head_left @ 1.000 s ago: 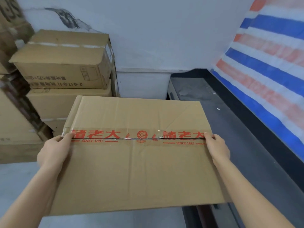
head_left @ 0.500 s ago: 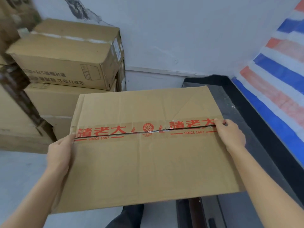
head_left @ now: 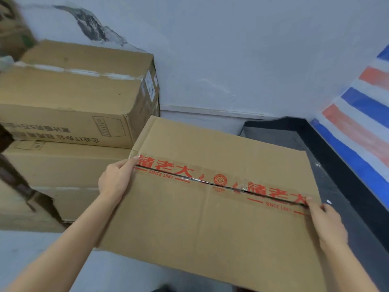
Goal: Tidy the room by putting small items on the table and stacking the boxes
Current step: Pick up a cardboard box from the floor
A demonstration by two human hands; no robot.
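I carry a large brown cardboard box (head_left: pixel 210 218) sealed with clear tape printed in red characters. My left hand (head_left: pixel 114 180) grips its left edge at the tape seam, thumb on top. My right hand (head_left: pixel 327 223) grips the right edge at the other end of the seam. The box is tilted, its right side lower. To its left stands a stack of cardboard boxes: a top box (head_left: pixel 80 91) with white tape lies on a lower box (head_left: pixel 63 165). The carried box's far left corner is close to that stack.
A white wall (head_left: pixel 231 49) runs behind. A dark table or ledge (head_left: pixel 336 175) lies to the right, under a blue, red and white striped tarp (head_left: pixel 362 123). More boxes (head_left: pixel 12 28) stand at the far left. Pale floor (head_left: pixel 31 249) shows below.
The view has swung left and the stack now looms closer. The carried box has tilted, right side down, and shifted toward the stack. Both hands keep their grip.
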